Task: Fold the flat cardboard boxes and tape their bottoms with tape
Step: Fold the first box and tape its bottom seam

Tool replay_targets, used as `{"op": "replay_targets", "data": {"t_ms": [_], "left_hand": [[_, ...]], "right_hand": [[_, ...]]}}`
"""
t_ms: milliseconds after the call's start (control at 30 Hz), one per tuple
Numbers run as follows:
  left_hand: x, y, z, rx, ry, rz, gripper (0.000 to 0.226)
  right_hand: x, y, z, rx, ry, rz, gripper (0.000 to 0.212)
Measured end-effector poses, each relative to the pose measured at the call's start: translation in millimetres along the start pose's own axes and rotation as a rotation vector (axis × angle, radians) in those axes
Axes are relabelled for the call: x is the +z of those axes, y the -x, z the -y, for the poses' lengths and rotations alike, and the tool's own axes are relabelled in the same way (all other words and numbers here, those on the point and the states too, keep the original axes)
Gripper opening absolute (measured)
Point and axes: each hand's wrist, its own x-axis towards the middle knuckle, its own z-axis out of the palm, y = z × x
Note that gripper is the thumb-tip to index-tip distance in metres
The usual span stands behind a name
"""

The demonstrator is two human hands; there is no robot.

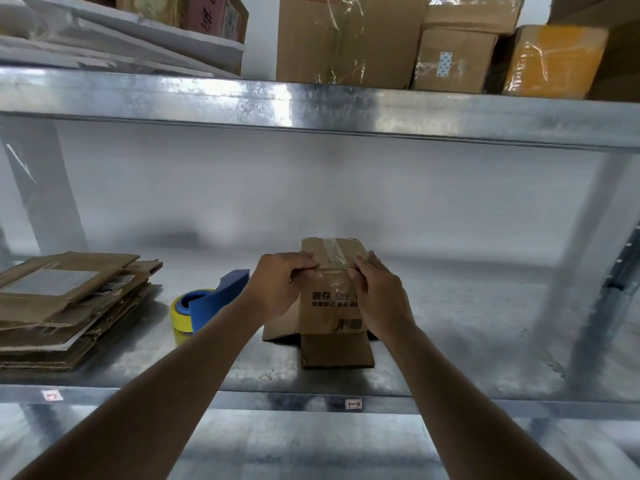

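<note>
Nearest, two bare forearms reach up from the lower edge and meet at a small cardboard box (332, 299) standing on the metal shelf (450, 341). Both hands grip it at its upper near edge: the left hand (282, 282) has its fingers curled over the left corner, the right hand (377, 292) has fingers curled on the right corner, thumb side toward the middle. Between the two hands a strip of clear tape (334, 261) runs over the box's top face and down its front panel. Below the grip, the front panel carries dark printed characters and a barcode, and loose flaps (337, 351) splay out onto the shelf toward the viewer.

Left of the left wrist, just beside it, lies a blue tape dispenser (216, 299) with a yellow roll. Farther left, well apart from the hands, sits a stack of flat cardboard boxes (69, 306). Beyond and above the grip, an upper shelf holds several taped cartons (346, 39).
</note>
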Motion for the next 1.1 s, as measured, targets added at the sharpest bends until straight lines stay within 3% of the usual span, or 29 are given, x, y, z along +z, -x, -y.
{"op": "replay_targets", "data": {"t_ms": [133, 300, 433, 600, 800, 900, 1100], "left_hand": [[4.7, 2.1, 1.3, -0.048, 0.0, 0.029, 0.029], [3.4, 5.2, 5.0, 0.035, -0.02, 0.057, 0.028], [4.3, 7.6, 12.6, 0.08, 0.02, -0.02, 0.031], [-0.4, 18.3, 20.1, 0.109, 0.111, 0.071, 0.073], [-1.7, 36.4, 14.8, -0.189, 0.182, 0.322, 0.129], [2.9, 44.5, 21.0, -0.207, 0.137, 0.452, 0.134], [-1.0, 44.0, 25.6, -0.184, 0.255, 0.409, 0.135]], "right_hand": [[10.3, 4.7, -3.8, 0.018, 0.025, 0.034, 0.048], [11.7, 6.4, -7.2, 0.0, -0.053, -0.003, 0.05], [9.8, 14.8, -9.8, 0.07, -0.18, -0.027, 0.065], [11.3, 38.0, -25.0, 0.178, -0.268, 0.034, 0.06], [12.9, 48.4, -17.2, 0.181, -0.32, 0.084, 0.052], [13.4, 51.6, -10.4, 0.189, -0.324, 0.088, 0.054], [12.4, 59.4, 5.8, 0.229, -0.337, 0.037, 0.058]]}}
